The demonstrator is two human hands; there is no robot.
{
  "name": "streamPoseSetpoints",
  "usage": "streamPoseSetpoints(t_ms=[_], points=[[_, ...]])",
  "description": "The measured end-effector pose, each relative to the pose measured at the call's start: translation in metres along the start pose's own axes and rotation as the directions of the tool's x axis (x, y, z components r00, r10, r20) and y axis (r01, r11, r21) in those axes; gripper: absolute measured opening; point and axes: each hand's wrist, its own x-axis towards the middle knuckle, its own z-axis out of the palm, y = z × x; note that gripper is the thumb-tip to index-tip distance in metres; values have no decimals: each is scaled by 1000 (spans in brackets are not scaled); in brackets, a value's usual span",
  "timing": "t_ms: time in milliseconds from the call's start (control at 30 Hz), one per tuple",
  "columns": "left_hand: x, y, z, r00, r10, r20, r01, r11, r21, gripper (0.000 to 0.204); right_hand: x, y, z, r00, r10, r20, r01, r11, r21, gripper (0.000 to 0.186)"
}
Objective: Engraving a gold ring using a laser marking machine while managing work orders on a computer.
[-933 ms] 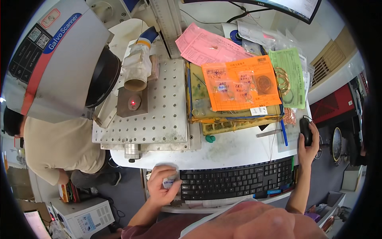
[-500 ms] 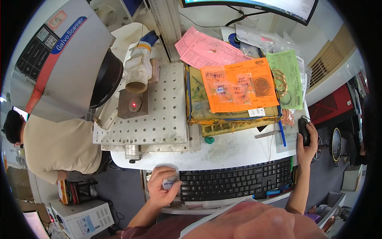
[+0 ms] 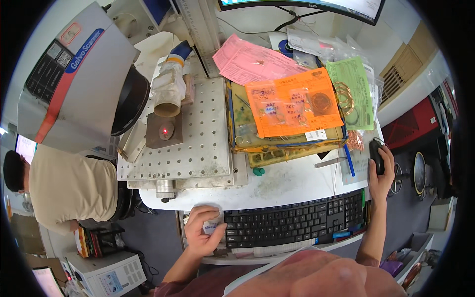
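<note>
My left hand (image 3: 200, 230) is closed on a small clear bag with a paper label (image 3: 212, 226), at the left end of the black keyboard (image 3: 277, 225). My right hand (image 3: 382, 175) grips a black mouse (image 3: 377, 159) at the desk's right side. Further back, a red light dot sits on an oval piece (image 3: 166, 131) on a square metal block (image 3: 153, 141). This block rests on a perforated metal plate (image 3: 203, 153), below a cardboard-ended tube (image 3: 167, 94). The grey scanner housing (image 3: 84, 114) with its black lens looms over the left side.
A yellow tray (image 3: 240, 123) carries orange (image 3: 292, 119), pink (image 3: 247, 59) and green (image 3: 363, 114) slips with bagged metal rings. A monitor (image 3: 302, 4) stands behind. A green lump (image 3: 258, 171) and blue pen (image 3: 349, 161) lie nearby. A co-worker (image 3: 74, 193) is at the left.
The view has shifted slightly. The co-worker's head and body have moved a little toward the lower left. My left hand stays on the bag and my right hand on the mouse.
</note>
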Motion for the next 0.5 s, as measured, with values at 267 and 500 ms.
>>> streamPoseSetpoints(t_ms=[267, 500], points=[[-3, -2, 0, 1000, 2, -2, -2, 1000, 27, 35, 6, -8, 2, 1000, 17, 22, -16, 999, -29, 59], [-4, 0, -1, 998, 44, 51, -44, 999, 2, 38, 20, -4, -5, 995, -40, 89, 46, 996, -72, 62]])
